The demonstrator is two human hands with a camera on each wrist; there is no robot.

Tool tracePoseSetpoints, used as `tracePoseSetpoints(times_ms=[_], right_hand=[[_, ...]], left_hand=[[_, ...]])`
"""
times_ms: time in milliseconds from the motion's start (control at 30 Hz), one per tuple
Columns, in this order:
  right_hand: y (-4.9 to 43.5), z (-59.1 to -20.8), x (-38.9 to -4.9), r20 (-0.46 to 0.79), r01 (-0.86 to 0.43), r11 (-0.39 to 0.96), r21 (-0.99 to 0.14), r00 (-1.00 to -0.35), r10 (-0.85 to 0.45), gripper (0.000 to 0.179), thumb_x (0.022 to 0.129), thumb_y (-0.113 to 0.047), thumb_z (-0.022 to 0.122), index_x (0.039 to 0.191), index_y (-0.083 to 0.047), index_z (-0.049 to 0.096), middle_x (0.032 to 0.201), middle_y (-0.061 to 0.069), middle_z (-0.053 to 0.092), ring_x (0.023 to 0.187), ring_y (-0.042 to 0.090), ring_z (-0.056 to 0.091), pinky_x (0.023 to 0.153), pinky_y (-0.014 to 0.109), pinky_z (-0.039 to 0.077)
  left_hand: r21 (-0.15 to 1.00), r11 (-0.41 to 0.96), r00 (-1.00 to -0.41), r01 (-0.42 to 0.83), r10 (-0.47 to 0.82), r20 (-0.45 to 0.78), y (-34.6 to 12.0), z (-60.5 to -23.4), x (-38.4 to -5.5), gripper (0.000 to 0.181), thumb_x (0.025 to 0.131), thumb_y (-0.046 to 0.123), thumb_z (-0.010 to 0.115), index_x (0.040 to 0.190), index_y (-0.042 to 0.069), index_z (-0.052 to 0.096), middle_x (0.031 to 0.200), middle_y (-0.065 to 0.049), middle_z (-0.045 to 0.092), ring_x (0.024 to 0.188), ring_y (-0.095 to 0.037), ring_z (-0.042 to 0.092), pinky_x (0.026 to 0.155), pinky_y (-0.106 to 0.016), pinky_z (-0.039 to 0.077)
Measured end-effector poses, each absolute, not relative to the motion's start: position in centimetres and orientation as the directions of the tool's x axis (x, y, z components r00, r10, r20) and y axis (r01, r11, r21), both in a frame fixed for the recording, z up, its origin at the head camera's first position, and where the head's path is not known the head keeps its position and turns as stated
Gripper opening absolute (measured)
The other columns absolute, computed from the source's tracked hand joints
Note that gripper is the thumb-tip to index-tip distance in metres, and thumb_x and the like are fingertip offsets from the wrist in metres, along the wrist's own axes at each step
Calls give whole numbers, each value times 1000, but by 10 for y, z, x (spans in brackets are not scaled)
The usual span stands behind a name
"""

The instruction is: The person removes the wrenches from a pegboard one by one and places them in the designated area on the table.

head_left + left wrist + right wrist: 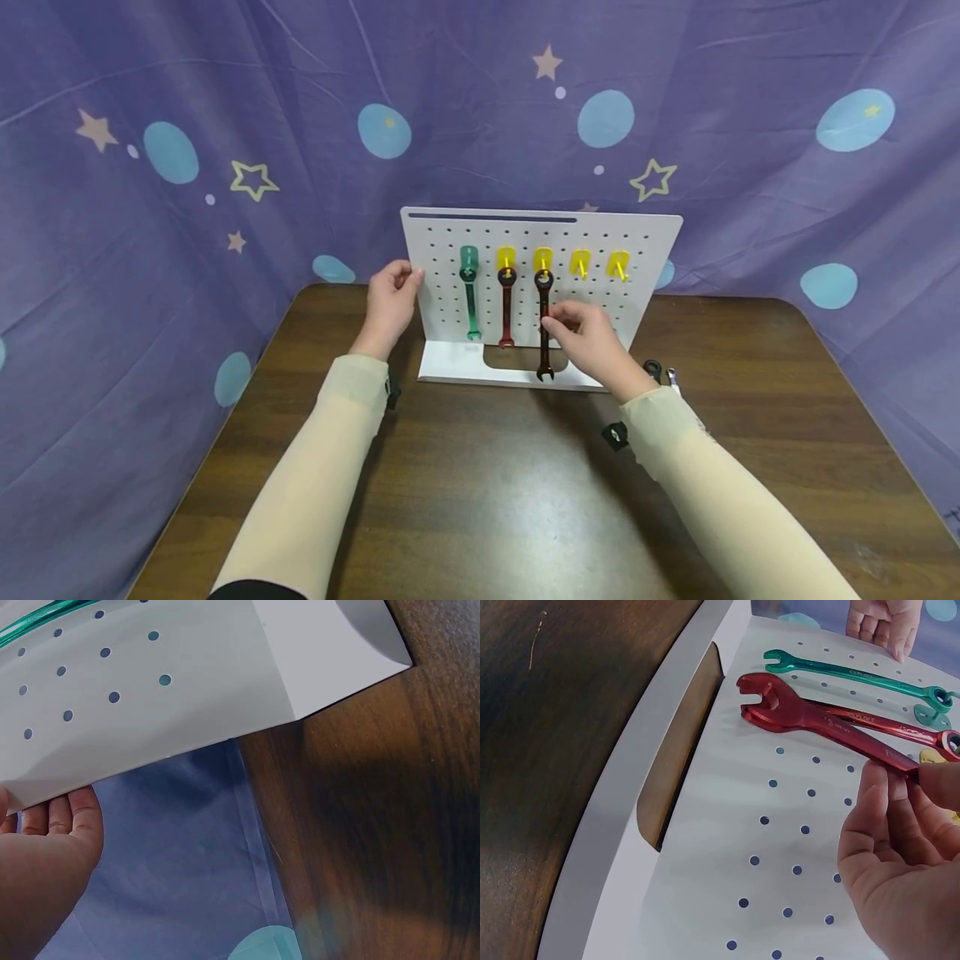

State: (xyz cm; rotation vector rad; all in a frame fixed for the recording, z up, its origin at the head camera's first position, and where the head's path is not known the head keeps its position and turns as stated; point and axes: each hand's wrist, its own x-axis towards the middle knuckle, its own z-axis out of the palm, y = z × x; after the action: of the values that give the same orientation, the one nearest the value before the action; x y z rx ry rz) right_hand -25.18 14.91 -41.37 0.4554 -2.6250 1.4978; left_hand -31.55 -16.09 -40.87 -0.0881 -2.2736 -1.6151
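A white pegboard (442,312) stands upright on the table. Its left edge is pinched by my left hand (392,304), with the thumb in front and the other fingers (60,814) behind. My right hand (592,342) holds a dark red combination wrench (847,739) by its shaft, between thumb and fingers. In the head view, this wrench's ring end overlaps the third hook (543,257), a yellow one, and its open end points down. To its left, a green wrench (471,307) hangs from a green hook (468,254), and a red wrench (507,308) from a yellow hook (506,255).
Two more yellow hooks (581,263) on the board's right side hold nothing. Beside my right wrist, a black ring-shaped tool end (652,368) and a silver one (672,377) show on the brown wooden table (450,500). A purple patterned curtain (480,100) hangs behind.
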Motion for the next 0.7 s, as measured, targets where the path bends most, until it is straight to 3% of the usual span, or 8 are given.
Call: tracePoseSetpoints(times_ms=[700], right_hand=[[151, -411, -249, 223, -304, 445, -843, -948, -226, 15, 101, -14, 65, 102, 0, 72, 89, 6, 72, 79, 22, 64, 71, 38, 52]], left_hand=[[901, 357, -937, 244, -152, 314, -161, -408, -314, 17, 103, 11, 62, 104, -6, 67, 77, -8, 52, 68, -15, 44, 59, -25, 38]])
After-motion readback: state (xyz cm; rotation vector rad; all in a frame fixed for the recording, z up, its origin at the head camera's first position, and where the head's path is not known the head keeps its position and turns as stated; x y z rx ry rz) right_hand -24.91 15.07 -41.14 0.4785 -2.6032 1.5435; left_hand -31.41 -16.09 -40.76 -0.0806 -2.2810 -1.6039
